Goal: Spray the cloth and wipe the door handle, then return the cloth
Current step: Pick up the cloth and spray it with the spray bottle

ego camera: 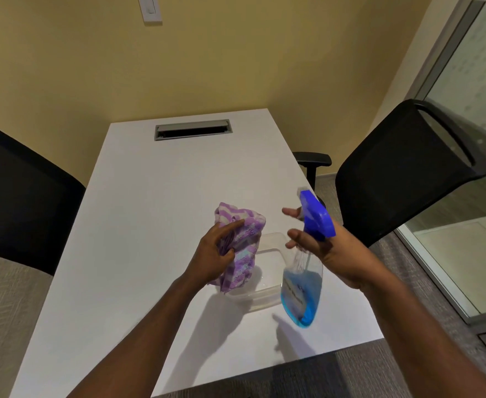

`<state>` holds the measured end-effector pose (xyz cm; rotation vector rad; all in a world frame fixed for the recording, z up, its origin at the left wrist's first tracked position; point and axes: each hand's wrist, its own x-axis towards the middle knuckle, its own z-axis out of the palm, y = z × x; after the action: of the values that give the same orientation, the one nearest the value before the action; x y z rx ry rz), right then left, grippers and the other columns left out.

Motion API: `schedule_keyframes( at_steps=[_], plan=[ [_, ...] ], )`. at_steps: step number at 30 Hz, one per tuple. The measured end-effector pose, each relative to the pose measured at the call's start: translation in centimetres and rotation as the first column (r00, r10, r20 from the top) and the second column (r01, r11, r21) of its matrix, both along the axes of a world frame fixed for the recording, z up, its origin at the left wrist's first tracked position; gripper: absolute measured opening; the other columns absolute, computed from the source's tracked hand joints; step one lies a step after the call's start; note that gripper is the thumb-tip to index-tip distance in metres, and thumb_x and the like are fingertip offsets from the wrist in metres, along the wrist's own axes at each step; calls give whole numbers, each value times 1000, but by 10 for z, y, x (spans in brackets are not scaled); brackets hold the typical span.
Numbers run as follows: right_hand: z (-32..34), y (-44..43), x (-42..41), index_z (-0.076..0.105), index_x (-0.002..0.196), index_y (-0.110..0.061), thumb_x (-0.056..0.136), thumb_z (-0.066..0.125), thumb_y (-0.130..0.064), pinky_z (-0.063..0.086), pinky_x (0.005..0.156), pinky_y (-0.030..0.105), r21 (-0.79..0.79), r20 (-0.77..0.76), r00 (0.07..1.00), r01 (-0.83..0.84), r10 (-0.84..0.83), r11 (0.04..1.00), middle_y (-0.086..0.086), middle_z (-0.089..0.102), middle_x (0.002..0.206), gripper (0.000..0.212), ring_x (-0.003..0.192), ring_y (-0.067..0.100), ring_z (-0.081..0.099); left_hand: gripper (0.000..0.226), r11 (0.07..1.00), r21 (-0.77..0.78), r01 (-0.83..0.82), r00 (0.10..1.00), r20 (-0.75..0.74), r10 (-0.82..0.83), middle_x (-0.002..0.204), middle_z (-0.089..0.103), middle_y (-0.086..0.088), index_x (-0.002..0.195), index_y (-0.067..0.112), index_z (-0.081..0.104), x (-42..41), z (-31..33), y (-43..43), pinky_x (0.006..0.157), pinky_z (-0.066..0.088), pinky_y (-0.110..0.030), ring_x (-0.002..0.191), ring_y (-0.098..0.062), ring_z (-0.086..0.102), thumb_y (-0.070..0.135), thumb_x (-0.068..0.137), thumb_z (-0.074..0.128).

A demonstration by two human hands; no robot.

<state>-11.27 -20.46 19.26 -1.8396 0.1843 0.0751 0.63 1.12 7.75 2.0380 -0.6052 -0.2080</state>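
Both hands are up over the white worktop (149,225), and here is the picture: the left hand (213,254) is clenched around the purple-and-white cloth (240,245), bunched up, with its top poking above the fingers and its lower end hanging down over the near left corner of a clear plastic container (267,291) that sits on the worktop. Just to the right, the right hand (330,254) is wrapped around the neck of the spray bottle (303,291), the blue trigger head (316,216) rising above the knuckles, a finger stretched out in front of it, the nozzle end facing away towards the far side of the worktop. The bottle's clear body hangs tilted below the hand, blue liquid pooled in its lower part, lifted off the surface with its shadow falling on the worktop beneath. Cloth and bottle are close, side by side, but not touching. A black chair (402,173) stands at the right of the worktop, another black chair (20,196) at the left, and a cable slot (192,129) lies at the far end.
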Motion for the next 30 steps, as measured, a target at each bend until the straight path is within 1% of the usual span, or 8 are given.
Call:
schedule_keyframes(
  at_steps=[3, 8, 13, 16, 19, 21, 27, 30],
  plan=[
    [3, -1, 8, 42, 137, -22, 76, 58, -42, 53, 95, 36, 10, 102, 991, 90, -90, 996, -18, 55, 118, 66, 94, 8, 68, 68, 998, 57, 35, 998, 40, -37, 126, 54, 2, 133, 30, 51, -4, 2, -1, 99, 46, -30, 116, -17, 52, -5, 76, 57],
    [-19, -1, 25, 39, 137, -25, 91, 58, -29, 49, 100, 43, -51, 210, 970, 137, -124, 989, -11, 49, 132, 50, 113, 20, 61, 67, 996, 76, 45, 997, 54, -49, 130, 54, -5, 135, 25, 51, -7, 3, -5, 102, 46, -36, 118, -22, 52, -4, 74, 56],
    [-57, -3, 42, 43, 136, -23, 96, 57, -20, 50, 97, 39, -106, 214, 970, 137, -113, 985, -10, 54, 120, 43, 104, 19, 63, 64, 999, 17, -30, 1000, 1, 30, 132, 54, -5, 135, 26, 50, -7, 0, -6, 103, 46, -38, 120, -20, 52, -4, 79, 57],
    [-79, -9, 52, 46, 132, -18, 95, 58, -17, 51, 96, 36, -81, 196, 973, 140, -121, 987, -8, 55, 123, 39, 101, 18, 64, 63, 998, 28, -51, 999, -14, 51, 131, 54, -8, 135, 25, 50, -6, -2, -7, 103, 46, -40, 120, -24, 52, -4, 80, 59],
    [-96, -11, 60, 46, 131, -15, 95, 59, -16, 51, 89, 16, -60, 174, 977, 131, -119, 990, -4, 57, 123, 38, 97, 5, 63, 61, 996, 2, -89, 995, -36, 89, 130, 55, -7, 134, 25, 51, -9, -5, -8, 101, 46, -37, 118, -22, 53, -2, 80, 60],
    [-106, -11, 65, 46, 129, -18, 95, 59, -16, 50, 84, 10, -45, 162, 979, 132, -123, 990, -2, 59, 120, 37, 97, 2, 63, 60, 994, -12, -110, 992, -56, 110, 131, 55, -5, 134, 25, 52, -12, -7, -8, 102, 46, -35, 118, -20, 53, -1, 81, 61],
    [-127, -12, 75, 46, 127, -22, 95, 59, -20, 50, 91, 24, 20, 148, 975, 166, -167, 986, 2, 62, 113, 35, 102, 13, 63, 56, 991, -36, -130, 986, -106, 126, 133, 54, -3, 133, 25, 53, -16, -9, -9, 101, 47, -34, 120, -18, 53, 2, 82, 62],
    [-134, -12, 77, 47, 126, -20, 95, 59, -17, 50, 90, 20, 71, 150, 971, 177, -186, 982, 2, 63, 107, 34, 100, 14, 63, 54, 988, -42, -150, 982, -120, 144, 134, 53, -2, 132, 25, 52, -16, -10, -9, 97, 47, -27, 119, -17, 53, 4, 84, 63]
  ],
)
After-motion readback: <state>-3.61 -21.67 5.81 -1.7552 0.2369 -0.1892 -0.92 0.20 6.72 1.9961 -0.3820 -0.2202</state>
